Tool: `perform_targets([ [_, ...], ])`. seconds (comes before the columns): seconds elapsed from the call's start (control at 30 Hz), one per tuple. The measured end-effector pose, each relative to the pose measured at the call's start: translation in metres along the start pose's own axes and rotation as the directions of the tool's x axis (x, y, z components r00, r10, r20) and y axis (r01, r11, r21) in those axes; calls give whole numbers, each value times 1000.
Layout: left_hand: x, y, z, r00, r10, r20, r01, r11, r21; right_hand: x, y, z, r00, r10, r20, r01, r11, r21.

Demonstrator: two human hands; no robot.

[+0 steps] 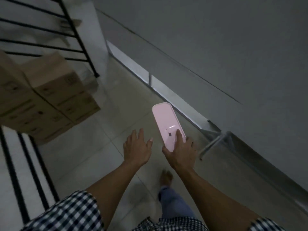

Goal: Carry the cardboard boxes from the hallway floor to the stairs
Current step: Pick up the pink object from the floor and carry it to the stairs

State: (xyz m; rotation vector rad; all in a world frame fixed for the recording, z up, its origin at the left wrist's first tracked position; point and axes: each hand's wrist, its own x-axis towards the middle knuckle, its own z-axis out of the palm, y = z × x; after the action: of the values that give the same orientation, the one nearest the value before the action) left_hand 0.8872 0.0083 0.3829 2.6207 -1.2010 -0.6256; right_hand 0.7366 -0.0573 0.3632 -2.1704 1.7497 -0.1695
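Head view showed the cardboard boxes (pixel 45 97) stacked at the left, resting on the striped stairs (pixel 16 164) below a black railing (pixel 66 30). The right hand (pixel 180 151) was closed around the near end of a pink oblong object (pixel 167 125), thumb on top. The left hand (pixel 136 147) hung empty beside it, fingers spread, over the tiled floor (pixel 100 155).

Both bare forearms reach forward. The left hand (pixel 137 148) spreads its fingers, empty, just beside the right hand (pixel 180 151), whose grip clasps a pink case (pixel 167 125).
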Motion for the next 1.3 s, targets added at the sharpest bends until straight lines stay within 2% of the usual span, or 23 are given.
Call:
perform_targets([
  [0.13, 66, -27, -34, 987, -144, -72, 139, 988, -64, 71, -70, 23, 988, -143, 50, 144, 990, -11],
  [0.27, 127, -48, -64, 950, -301, -86, 288, 948, -138, 142, -136, 36, 955, -270, 123, 275, 961, -27],
  [0.43, 197, -65, -91, 902, -422, -98, 391, 890, -232, 219, -214, 44, 913, -372, 166, 388, 918, -76],
  [0.7, 329, -112, -129, 869, -482, -109, 435, 852, -292, 320, -327, 89, 879, -419, 230, 453, 883, -121],
  [0.87, 413, -148, -145, 882, -468, -48, 434, 849, -302, 376, -388, 128, 890, -386, 244, 429, 890, -153],
  [0.97, 462, -167, -149, 892, -452, -4, 414, 821, -393, 407, -419, 150, 891, -363, 274, 414, 897, -157],
  [1.03, 496, -173, -151, 894, -447, 39, 390, 731, -560, 428, -438, 165, 887, -369, 279, 417, 898, -139],
  [1.1, 533, -175, -152, 880, -461, 115, 387, 555, -736, 451, -458, 184, 880, -366, 301, 409, 908, -94],
  [1.17, 569, -177, -150, 868, -469, 162, 376, 408, -832, 477, -476, 204, 867, -363, 340, 398, 917, -34],
  [1.3, 643, -190, -128, 850, -519, 91, 290, 316, -904, 532, -505, 261, 828, -395, 399, 438, 899, -20],
])
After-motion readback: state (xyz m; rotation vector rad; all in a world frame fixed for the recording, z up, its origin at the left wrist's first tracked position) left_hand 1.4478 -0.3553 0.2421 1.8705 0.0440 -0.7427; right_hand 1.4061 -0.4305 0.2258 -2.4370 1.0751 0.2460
